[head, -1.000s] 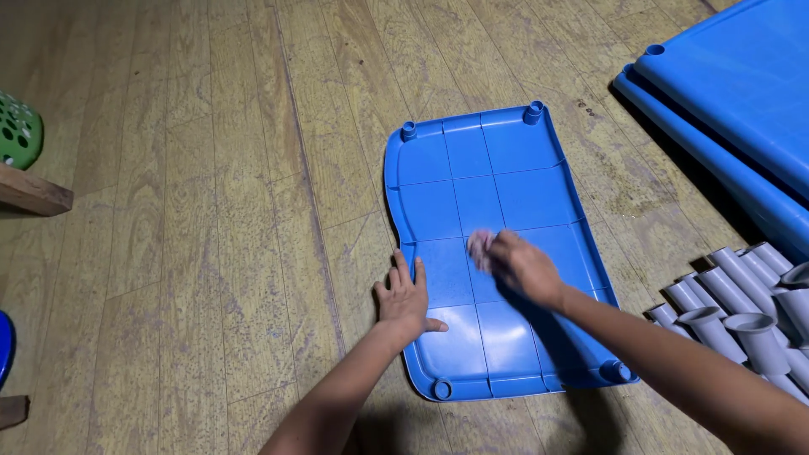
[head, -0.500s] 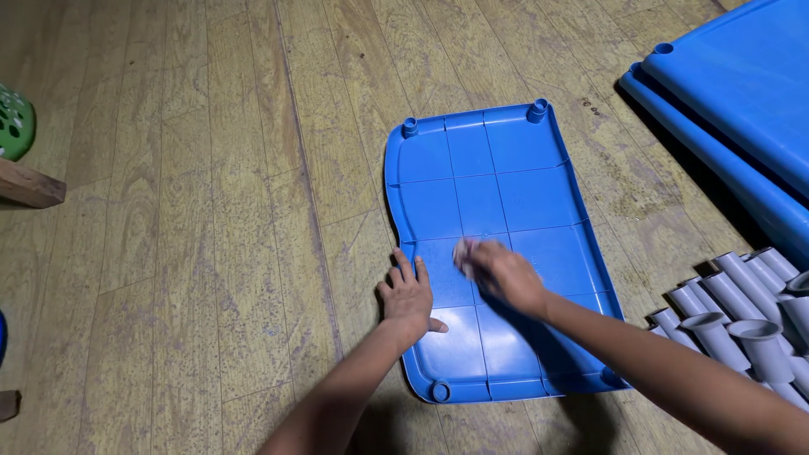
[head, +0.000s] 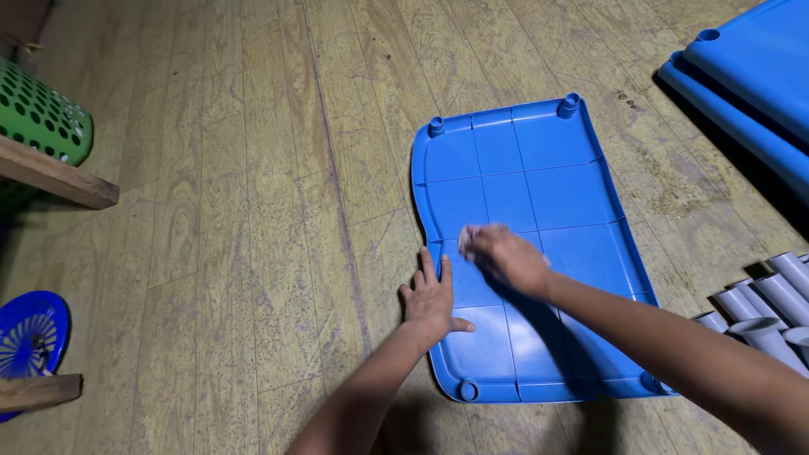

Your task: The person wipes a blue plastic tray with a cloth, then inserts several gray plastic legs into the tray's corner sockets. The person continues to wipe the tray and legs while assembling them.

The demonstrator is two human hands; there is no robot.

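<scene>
**A:** Status on the hands?

**B:** Left hand (head: 431, 297) lies flat, fingers spread wide, palm down on the near left edge of the blue rectangular plastic panel (head: 539, 185), partly over the wooden plank floor (head: 253, 168). Holds nothing, just presses.

**A:** Right?

**B:** Right hand (head: 510, 259) is on the panel's middle, just beside the left hand, fingers curled over a small pale thing (head: 466, 233). Looks like a bit of cloth, too blurred to be sure. Pressed against the panel surface.

**A:** Panel position?

**B:** Flat on the floor, ribbed underside up, a grid of raised ribs across it. Short round sockets at the corners: two at the far end, two near. Long axis runs away from the person, slightly skewed.

**A:** Surroundings?

**B:** Grey plastic tubes (head: 771, 307) in a bunch to the right, near the panel's near right corner, not touching it as far as I can tell. More stacked blue plastic panels (head: 750, 76) at top right, well apart. Green perforated plastic basket (head: 38, 118) at far left behind a wooden bar (head: 55, 175). Blue round plastic basket (head: 29, 341) at lower left, a second wooden bar (head: 38, 392) across its near side.
</scene>
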